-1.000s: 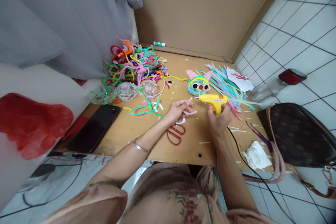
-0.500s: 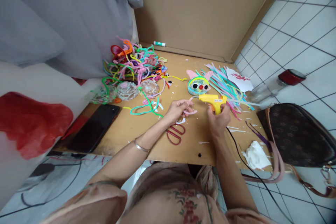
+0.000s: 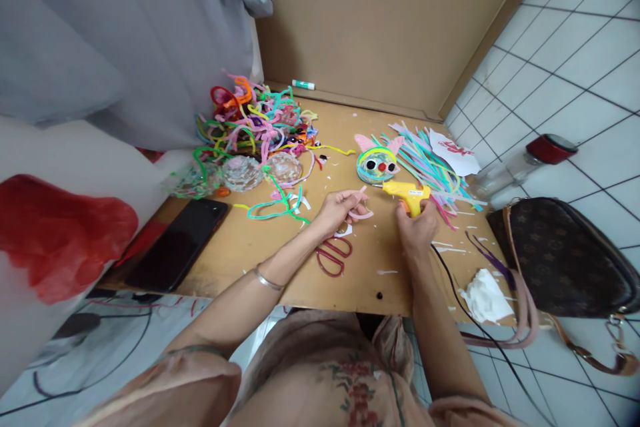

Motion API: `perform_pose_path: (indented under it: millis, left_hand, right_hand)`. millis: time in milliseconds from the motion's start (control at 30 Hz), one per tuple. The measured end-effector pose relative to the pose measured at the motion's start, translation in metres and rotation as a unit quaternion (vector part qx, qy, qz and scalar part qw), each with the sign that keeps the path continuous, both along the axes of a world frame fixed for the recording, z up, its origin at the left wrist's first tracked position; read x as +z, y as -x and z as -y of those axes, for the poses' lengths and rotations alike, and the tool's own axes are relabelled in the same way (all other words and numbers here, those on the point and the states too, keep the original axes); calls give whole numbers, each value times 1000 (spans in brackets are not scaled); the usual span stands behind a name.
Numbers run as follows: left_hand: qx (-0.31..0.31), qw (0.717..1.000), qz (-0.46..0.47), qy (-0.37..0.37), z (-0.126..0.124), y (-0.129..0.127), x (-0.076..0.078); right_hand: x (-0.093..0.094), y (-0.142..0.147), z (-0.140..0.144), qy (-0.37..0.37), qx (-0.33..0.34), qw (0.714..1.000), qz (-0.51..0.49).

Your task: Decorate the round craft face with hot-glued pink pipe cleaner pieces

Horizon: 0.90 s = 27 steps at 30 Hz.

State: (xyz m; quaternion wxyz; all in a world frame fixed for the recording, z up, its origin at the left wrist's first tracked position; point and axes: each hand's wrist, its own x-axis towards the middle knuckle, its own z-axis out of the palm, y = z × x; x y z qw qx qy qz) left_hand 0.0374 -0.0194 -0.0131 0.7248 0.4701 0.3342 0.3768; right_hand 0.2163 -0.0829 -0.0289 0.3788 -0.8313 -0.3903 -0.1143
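Observation:
My right hand (image 3: 418,225) is wrapped round the handle of a yellow hot glue gun (image 3: 406,193), its nozzle pointing left. A clear glue stick pokes out of its back. Between the fingertips of my left hand (image 3: 344,208) is a curved pink pipe cleaner (image 3: 362,215), a little to the left of and below the nozzle. Just beyond the nozzle stands a small round animal head (image 3: 378,163) with pink ears, black-and-white eyes and a red nose. Red-handled scissors (image 3: 334,256) lie under my left wrist, their blades partly hidden.
A heap of coloured pipe cleaners (image 3: 260,113) fills the back left, straight ones (image 3: 430,160) the right. Around the table's edges are a black phone (image 3: 180,243), a glue stick tube (image 3: 303,85), a crumpled tissue (image 3: 486,297), a brown bag (image 3: 570,257) and a bottle (image 3: 530,163). The gun's black cord (image 3: 460,300) trails off the front.
The glue gun has tipped slightly and shifted a little, its nozzle now slightly farther right from the pipe cleaner. My left hand stays almost in place.

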Motion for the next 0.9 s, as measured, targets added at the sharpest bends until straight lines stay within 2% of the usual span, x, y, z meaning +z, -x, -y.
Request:
perform_pose_path:
  millis: [233, 367, 433, 500, 533, 567, 633, 667, 733, 900]
  left_hand:
    - [82, 996, 4, -38, -5, 1, -6]
    - [78, 996, 13, -37, -6, 3, -3]
    - [83, 996, 25, -33, -6, 3, 1]
    - [105, 993, 39, -34, -6, 3, 4]
    - [118, 991, 48, -34, -6, 3, 5]
    - [130, 989, 57, -33, -6, 3, 6]
    - [147, 986, 73, -28, -6, 3, 8]
    - [155, 985, 78, -26, -7, 3, 8]
    - [165, 982, 83, -27, -8, 4, 9]
    - [176, 981, 76, -34, -10, 5, 9]
  right_hand:
    - [-13, -19, 0, 99, 27, 994, 35]
    - [-8, -15, 1, 157, 19, 986, 46]
    - [-2, -9, 4, 163, 17, 984, 63]
    - [4, 2, 8, 122, 42, 988, 80]
    - [6, 9, 9, 86, 79, 990, 79]
    - [8, 17, 11, 44, 137, 988, 65]
    - [11, 34, 14, -24, 264, 964, -2]
    - [13, 43, 14, -48, 299, 952, -46]
    - [17, 58, 14, -92, 319, 935, -122]
    - [32, 80, -2, -198, 309, 898, -243]
